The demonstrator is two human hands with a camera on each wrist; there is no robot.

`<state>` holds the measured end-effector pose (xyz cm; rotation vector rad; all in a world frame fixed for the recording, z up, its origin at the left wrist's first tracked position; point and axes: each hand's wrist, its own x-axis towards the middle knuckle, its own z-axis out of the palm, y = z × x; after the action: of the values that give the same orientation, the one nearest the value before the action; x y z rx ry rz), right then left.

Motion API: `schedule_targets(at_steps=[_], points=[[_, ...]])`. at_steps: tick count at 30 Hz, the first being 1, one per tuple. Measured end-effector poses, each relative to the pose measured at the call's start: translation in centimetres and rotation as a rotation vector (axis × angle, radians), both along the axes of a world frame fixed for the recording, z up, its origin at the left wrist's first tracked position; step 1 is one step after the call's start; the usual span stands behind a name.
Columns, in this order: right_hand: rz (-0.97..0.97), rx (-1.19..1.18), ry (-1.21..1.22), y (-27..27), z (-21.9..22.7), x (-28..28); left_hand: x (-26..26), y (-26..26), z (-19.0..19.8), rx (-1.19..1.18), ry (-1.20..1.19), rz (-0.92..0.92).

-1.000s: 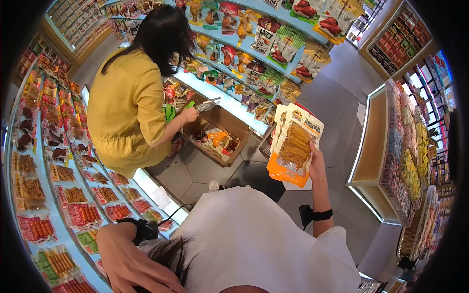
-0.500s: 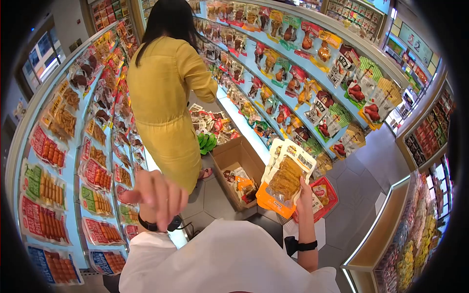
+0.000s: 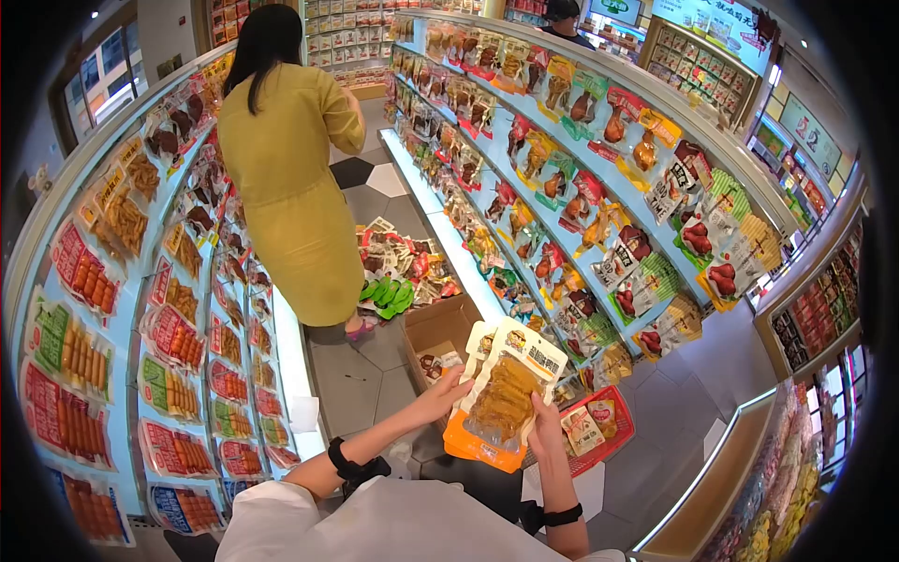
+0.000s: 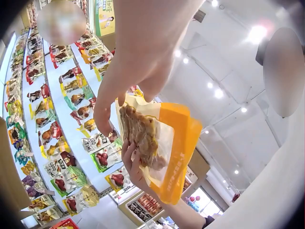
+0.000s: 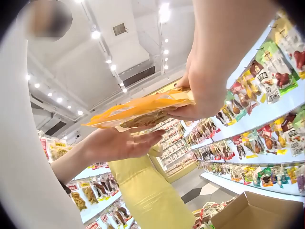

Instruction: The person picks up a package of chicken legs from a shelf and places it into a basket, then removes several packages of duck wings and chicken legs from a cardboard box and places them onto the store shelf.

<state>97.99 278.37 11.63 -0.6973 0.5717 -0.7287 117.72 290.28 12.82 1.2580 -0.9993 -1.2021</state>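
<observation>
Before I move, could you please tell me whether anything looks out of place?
Mainly the jumbled heap of packets low in the aisle, beside the open cardboard box: it looks odd against the neatly filled shelves.

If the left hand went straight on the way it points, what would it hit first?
The left hand would meet the orange-and-white food packets first; its fingers are at their edge. Beyond them, perhaps the shelved packs; depth is unclear.
</observation>
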Motion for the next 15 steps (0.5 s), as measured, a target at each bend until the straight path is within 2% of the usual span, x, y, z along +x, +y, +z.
schedule_targets(at_steps=[2, 3, 5, 8, 11, 12, 15], points=[[0.028, 0.045, 0.028, 1.0, -2.0, 0.5, -0.1, 1.0, -1.6, 0.007, 0.163, 0.083], [0.047, 0.048, 0.014, 1.5, -2.4, 0.9, 0.2, 1.9, 0.9, 0.091, 0.219, 0.112], [0.070, 0.063, 0.058, 2.7, -3.2, 1.4, 1.5, 2.9, 1.0, 0.140, 0.366, 0.106], [0.106, 0.143, 0.139, 4.5, -4.2, 2.5, 3.2, 4.3, -0.6, 0.234, 0.261, 0.051], [0.267, 0.201, 0.218, 6.0, -6.0, 4.9, 4.8, 5.5, -4.8, 0.418, 0.148, 0.011], [0.332, 0.228, 0.261, 6.5, -7.5, 6.0, 5.2, 6.2, -4.9, 0.309, 0.267, 0.078], [0.466, 0.323, 0.344, 8.1, -9.8, 10.6, 9.4, 7.8, -7.5, 0.466, 0.325, 0.115]])
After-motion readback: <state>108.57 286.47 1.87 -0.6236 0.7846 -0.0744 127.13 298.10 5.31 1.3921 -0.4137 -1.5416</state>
